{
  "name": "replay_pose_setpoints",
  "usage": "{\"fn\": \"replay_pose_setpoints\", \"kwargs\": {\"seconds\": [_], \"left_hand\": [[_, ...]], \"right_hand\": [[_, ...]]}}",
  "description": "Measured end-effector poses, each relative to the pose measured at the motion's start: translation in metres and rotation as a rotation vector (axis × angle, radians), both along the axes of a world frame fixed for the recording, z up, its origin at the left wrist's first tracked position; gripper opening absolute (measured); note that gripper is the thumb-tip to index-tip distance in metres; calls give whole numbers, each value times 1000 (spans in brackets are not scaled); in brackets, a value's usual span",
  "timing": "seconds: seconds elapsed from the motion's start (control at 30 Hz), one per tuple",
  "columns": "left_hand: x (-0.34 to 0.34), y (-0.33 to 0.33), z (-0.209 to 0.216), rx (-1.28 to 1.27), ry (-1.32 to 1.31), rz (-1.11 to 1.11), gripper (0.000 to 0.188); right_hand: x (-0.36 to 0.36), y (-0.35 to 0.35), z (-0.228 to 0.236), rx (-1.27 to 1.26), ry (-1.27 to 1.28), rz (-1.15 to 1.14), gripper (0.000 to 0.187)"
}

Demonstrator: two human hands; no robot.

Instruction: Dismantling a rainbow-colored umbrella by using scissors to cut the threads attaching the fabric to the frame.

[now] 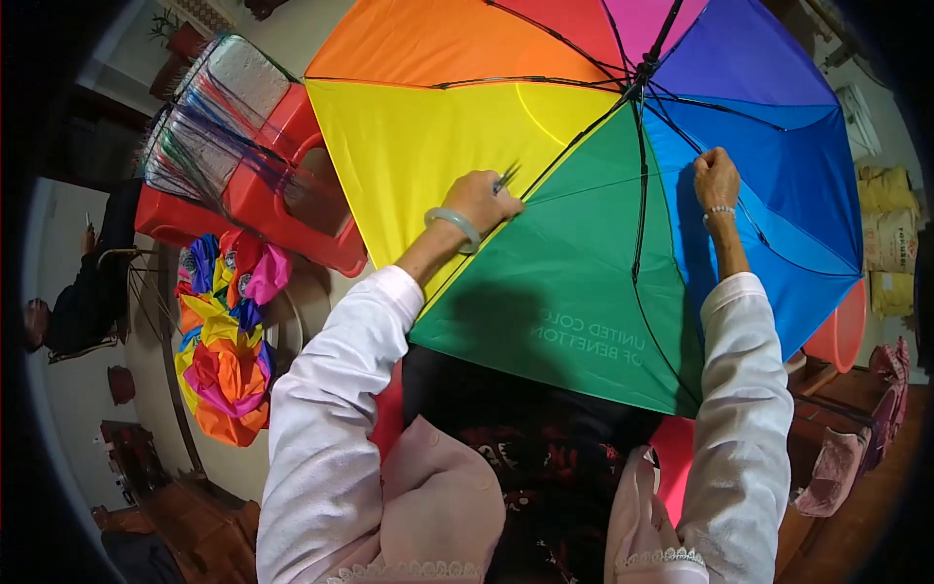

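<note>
An opened rainbow umbrella (584, 282) lies inside up before me, its black ribs meeting at a dark hub on the shaft (647, 68). My left hand (477, 209), with a pale bangle at the wrist, is closed by the rib on the yellow-green seam. Dark pointed tips of small snips (507, 177) stick out of it, a little blurred. Over the blue panel, beside a rib, my right hand (718, 182) is closed with its fingers pinched. A thin thread (603, 189) crosses above the green panel between the two hands. Whatever the right fingertips grip is hidden.
At left, a red plastic stool (282, 165) bears a white foam block (209, 122) stuck with many thread strands. Bunched rainbow fabric (229, 341) lies below it. Another person (92, 273) sits at far left. Yellow sacks (890, 234) and a red basin (839, 326) are at right.
</note>
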State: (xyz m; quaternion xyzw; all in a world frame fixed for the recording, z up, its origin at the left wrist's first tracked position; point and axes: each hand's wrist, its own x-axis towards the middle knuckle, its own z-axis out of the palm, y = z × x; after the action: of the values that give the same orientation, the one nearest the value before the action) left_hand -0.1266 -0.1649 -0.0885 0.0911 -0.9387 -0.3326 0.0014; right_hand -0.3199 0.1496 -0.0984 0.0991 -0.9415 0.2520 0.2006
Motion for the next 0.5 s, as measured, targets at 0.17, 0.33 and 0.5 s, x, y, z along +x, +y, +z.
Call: {"fn": "replay_pose_setpoints", "kwargs": {"seconds": [0.17,0.33,0.5], "left_hand": [[-1,24,-19,-300,-13,155,21],[9,37,-29,-312,59,117,13],[13,33,-20,-269,153,64,12]], "right_hand": [[1,7,-6,-81,99,41,13],[6,39,22,-161,216,-121,8],[0,46,65,-320,188,-114,8]]}}
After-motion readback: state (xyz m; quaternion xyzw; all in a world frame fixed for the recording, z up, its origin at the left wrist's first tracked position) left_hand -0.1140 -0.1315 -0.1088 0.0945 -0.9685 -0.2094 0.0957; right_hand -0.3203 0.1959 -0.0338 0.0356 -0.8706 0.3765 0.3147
